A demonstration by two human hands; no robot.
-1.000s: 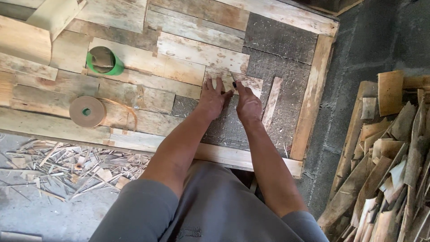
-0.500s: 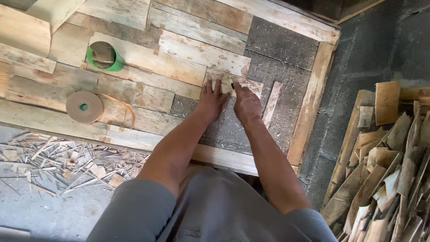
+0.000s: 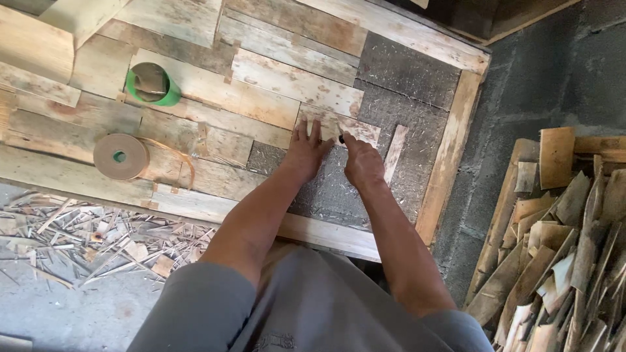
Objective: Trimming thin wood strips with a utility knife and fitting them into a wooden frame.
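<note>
Short plank (image 3: 339, 125) — the pale wooden piece under both hands — lies on the dark grey backing board (image 3: 404, 72), in line with the planks already laid to its left.

Left to right:

- Heap of wood splinters (image 3: 78, 228) on the concrete floor (image 3: 78, 306), lower left.
- Brown paper tape roll (image 3: 120, 156), flat on the laid planks, a loose tail curling to its right.
- Green tape roll (image 3: 154, 85), above it, on a pale plank.
- Left hand (image 3: 305, 153): palm down, fingers extended and spread, tips pressing on the short plank's left end; nothing is gripped.
- Right hand (image 3: 362, 163): fingers curled in, thumb and forefinger pinched at the plank's lower edge. A small dark item shows at the fingertips; whether it is gripped cannot be told.
- Narrow wood strip (image 3: 395, 153), just right of the right hand, lying on the backing board.
- Frame rail (image 3: 450, 150), running along the board's right edge.
- Stack of wood offcuts (image 3: 561, 241), far right, against the block wall.

Difference from the earlier frame — both hands remain on the same plank, and the tape rolls have not shifted on the planks.
</note>
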